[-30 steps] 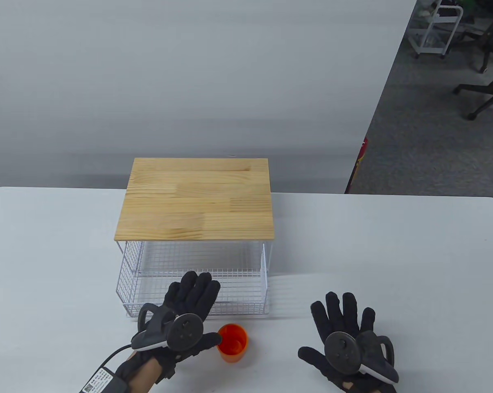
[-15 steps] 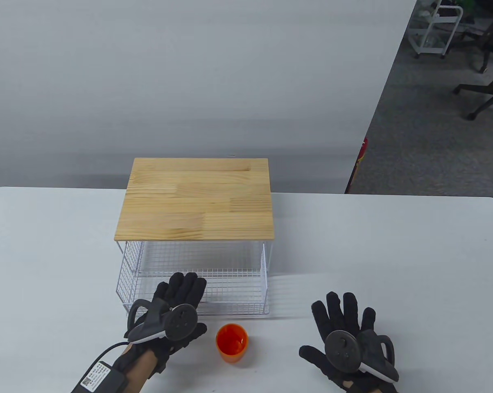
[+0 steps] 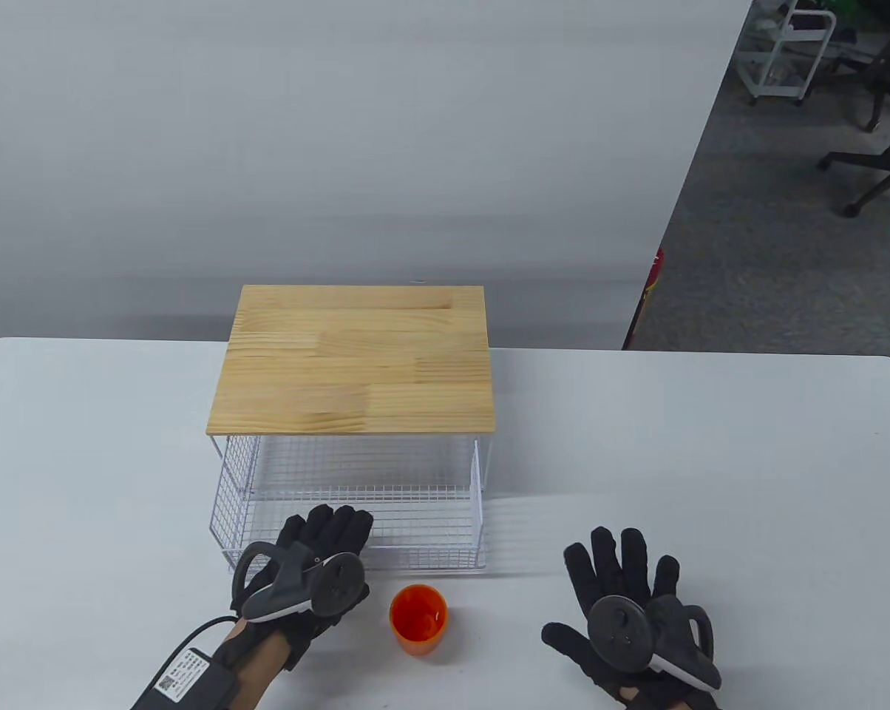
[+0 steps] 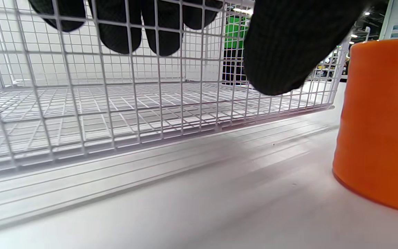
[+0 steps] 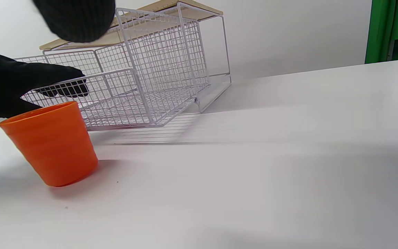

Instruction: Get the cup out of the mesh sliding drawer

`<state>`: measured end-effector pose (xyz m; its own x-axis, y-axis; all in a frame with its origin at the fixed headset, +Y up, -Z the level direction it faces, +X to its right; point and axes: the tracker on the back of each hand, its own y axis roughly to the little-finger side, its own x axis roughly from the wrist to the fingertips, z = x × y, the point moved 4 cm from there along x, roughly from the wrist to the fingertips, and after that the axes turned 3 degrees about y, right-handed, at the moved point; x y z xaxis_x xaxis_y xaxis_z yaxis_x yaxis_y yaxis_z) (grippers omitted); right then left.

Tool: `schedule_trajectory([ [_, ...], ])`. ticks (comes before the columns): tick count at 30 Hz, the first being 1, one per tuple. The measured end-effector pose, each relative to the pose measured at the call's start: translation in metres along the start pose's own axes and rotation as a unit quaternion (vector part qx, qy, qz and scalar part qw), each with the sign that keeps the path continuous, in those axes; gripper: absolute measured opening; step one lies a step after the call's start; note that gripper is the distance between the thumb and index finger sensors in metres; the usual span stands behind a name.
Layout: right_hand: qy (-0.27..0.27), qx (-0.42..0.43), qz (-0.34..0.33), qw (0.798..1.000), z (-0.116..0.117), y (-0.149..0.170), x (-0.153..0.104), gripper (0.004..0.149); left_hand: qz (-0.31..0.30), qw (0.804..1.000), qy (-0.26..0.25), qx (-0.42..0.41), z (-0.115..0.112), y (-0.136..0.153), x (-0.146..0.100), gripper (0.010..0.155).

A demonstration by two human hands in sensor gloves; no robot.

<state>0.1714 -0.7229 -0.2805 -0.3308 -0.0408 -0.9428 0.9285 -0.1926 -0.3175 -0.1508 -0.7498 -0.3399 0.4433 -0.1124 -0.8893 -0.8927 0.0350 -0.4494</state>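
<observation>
The orange cup [image 3: 418, 618] stands upright on the white table, just in front of the pulled-out white mesh drawer [image 3: 423, 510]. The drawer holds nothing. My left hand [image 3: 345, 555] is at the drawer's front wall, left of the cup and apart from it. In the left wrist view its fingers [image 4: 119, 31] hang behind the mesh, inside the drawer, and the thumb [image 4: 282, 52] stays outside, near the cup [image 4: 382, 121]. My right hand [image 3: 582, 584] lies flat and spread on the table right of the cup, holding nothing. The cup also shows in the right wrist view [image 5: 52, 141].
The drawer slides under a wire rack with a wooden top [image 3: 356, 359] at the table's middle. The table's front edge is close behind both hands. A cable and tag [image 3: 182, 673] trail from my left wrist.
My left hand has moved left, away from the cup, and drawn back a little, its fingers dropping over the drawer's front wall. The cup, drawer and right hand have stayed in place.
</observation>
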Motion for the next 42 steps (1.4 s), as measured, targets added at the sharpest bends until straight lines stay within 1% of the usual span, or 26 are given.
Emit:
schedule_trajectory([
  [8, 0.000, 0.000, 0.000, 1.000, -0.0002, 0.0002, 0.0002, 0.091, 0.008, 1.000, -0.008, 0.018, 0.0001, -0.0014, 0.0007, 0.074],
  [13, 0.002, 0.000, 0.000, 1.000, -0.0006, 0.0005, 0.0002, 0.091, 0.016, 0.998, -0.016, 0.057, -0.0017, -0.0053, 0.0016, 0.077],
  [15, 0.003, 0.001, -0.001, 1.000, -0.0007, 0.0005, 0.0001, 0.091, 0.018, 0.998, -0.024, 0.063, -0.0015, -0.0059, 0.0019, 0.076],
  [17, 0.003, 0.000, -0.001, 1.000, -0.0007, 0.0004, 0.0002, 0.091, 0.021, 0.998, -0.035, 0.056, -0.0011, -0.0050, 0.0025, 0.071],
  [19, 0.002, 0.000, -0.001, 1.000, -0.0005, 0.0004, 0.0002, 0.091, 0.017, 0.996, -0.059, 0.069, -0.0007, -0.0051, 0.0034, 0.060],
  [23, 0.002, 0.001, 0.000, 1.000, -0.0006, 0.0007, 0.0002, 0.091, 0.024, 0.992, -0.090, 0.082, 0.0002, -0.0056, 0.0042, 0.047],
  [26, 0.002, 0.002, 0.000, 1.000, -0.0006, 0.0009, 0.0001, 0.091, 0.025, 0.991, -0.100, 0.083, 0.0020, -0.0059, 0.0039, 0.041],
  [31, 0.000, 0.003, 0.001, 1.000, -0.0003, 0.0009, 0.0001, 0.091, 0.016, 0.991, -0.106, 0.077, 0.0032, -0.0050, 0.0046, 0.037],
  [42, 0.003, 0.003, -0.001, 1.000, -0.0006, 0.0008, -0.0001, 0.090, 0.017, 0.991, -0.102, 0.083, 0.0054, -0.0048, 0.0070, 0.036],
])
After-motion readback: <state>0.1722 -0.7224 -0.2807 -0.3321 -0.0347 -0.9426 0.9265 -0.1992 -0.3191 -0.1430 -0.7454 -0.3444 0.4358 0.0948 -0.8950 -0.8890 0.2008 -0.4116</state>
